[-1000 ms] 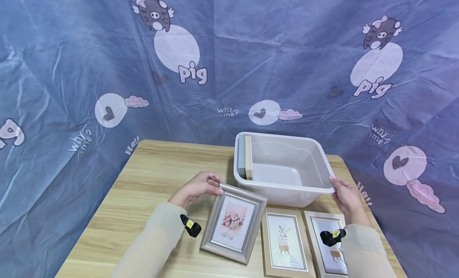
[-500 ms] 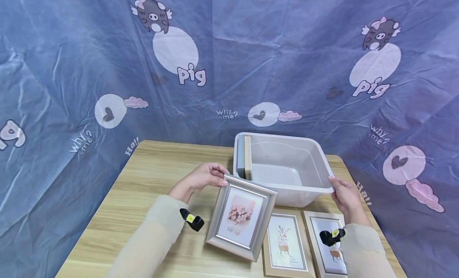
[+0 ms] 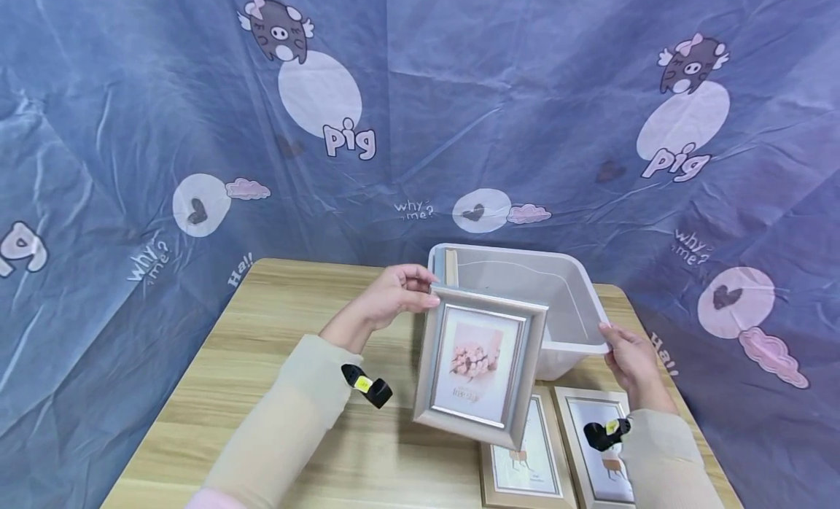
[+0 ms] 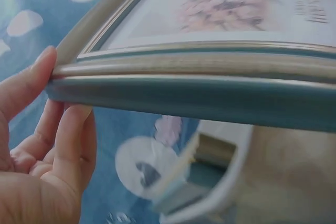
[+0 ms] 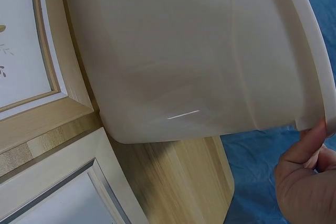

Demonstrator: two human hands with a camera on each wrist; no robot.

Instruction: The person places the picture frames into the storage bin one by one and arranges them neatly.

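Note:
A silver picture frame (image 3: 477,363) with a pink flower print hangs tilted in front of the tub, its picture side toward the head camera. My left hand (image 3: 396,299) pinches its upper left corner; in the left wrist view the thumb lies on the front and curled fingers are behind the edge. My right hand (image 3: 635,363) grips the near right corner of the white plastic tub (image 3: 569,362). Inside the tub, a blue-edged frame (image 3: 439,265) and a wood-coloured frame (image 3: 450,267) stand upright along the left wall. The held frame hides their lower parts.
Two more picture frames lie face up on the wooden table (image 3: 315,312) before the tub: a light wood one (image 3: 538,487), partly covered by the held frame, and a pale one (image 3: 593,451) under the right wrist. A blue printed curtain (image 3: 420,130) surrounds the table.
My left hand has lifted the silver picture frame off the table area and carried it up and to the right, toward the tub. My right hand stays on the tub's corner.

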